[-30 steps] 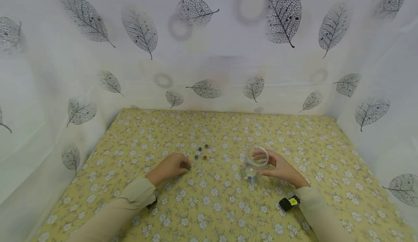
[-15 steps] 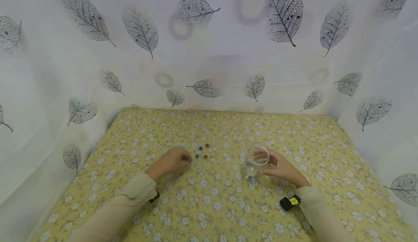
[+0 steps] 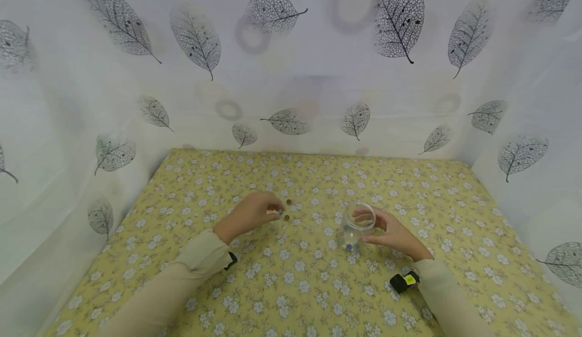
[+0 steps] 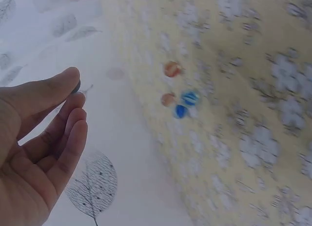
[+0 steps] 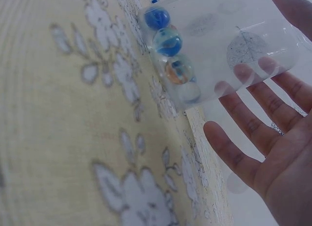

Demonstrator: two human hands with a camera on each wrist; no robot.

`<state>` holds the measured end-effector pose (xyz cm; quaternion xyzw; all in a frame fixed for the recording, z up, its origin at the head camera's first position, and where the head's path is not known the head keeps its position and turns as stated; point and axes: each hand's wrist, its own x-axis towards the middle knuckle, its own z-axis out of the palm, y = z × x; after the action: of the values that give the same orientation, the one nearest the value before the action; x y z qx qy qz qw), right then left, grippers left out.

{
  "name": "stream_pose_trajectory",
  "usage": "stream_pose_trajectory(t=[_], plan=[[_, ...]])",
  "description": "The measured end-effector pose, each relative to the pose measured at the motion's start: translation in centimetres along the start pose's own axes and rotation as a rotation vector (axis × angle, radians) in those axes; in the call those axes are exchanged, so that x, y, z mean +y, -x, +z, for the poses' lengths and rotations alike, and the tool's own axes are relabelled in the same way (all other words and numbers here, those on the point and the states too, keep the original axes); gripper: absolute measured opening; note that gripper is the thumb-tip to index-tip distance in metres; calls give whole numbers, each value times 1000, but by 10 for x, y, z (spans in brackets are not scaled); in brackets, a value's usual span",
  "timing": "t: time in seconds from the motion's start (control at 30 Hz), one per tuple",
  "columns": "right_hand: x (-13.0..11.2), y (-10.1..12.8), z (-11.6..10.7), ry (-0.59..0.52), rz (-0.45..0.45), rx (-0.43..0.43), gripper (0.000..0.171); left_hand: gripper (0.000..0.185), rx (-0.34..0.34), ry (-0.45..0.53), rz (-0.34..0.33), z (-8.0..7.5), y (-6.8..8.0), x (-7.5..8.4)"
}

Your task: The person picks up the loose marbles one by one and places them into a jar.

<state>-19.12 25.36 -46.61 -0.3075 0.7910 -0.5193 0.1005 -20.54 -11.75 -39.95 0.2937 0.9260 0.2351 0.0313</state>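
Observation:
My left hand (image 3: 277, 210) hovers just over the yellow flowered cloth and pinches a small dark marble (image 4: 76, 86) between thumb and forefinger (image 4: 68, 109). Right beside its fingertips lie loose marbles (image 3: 287, 209); in the left wrist view these are two orange ones (image 4: 172, 69) and two blue ones (image 4: 185, 104). My right hand (image 3: 381, 229) is cupped round a clear jar (image 3: 356, 225) that stands upright on the cloth. Several marbles (image 5: 168, 43), blue and mixed colours, lie at the jar's bottom (image 5: 214, 35), with my fingers (image 5: 243, 153) against its wall.
The yellow cloth (image 3: 318, 286) covers the whole table. White curtains printed with leaves (image 3: 291, 74) close it in at the back and on both sides. A black wrist device (image 3: 402, 281) sits on my right sleeve.
My left hand has risen from the cloth with a marble and moved forward and to the right, up to the loose marbles. The right hand and the jar have stayed put.

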Motion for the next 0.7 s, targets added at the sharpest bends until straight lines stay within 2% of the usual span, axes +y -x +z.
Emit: stream_pose_trajectory(t=[0.27,0.5,0.7], plan=[[0,0,0,-9,-10,0,59,20,4,14,61,-1,-20,26],[0,1,0,7,-16,0,59,19,39,21,141,4,-37,44],[1,0,0,7,-40,-4,59,19,51,32,165,5,-46,63]])
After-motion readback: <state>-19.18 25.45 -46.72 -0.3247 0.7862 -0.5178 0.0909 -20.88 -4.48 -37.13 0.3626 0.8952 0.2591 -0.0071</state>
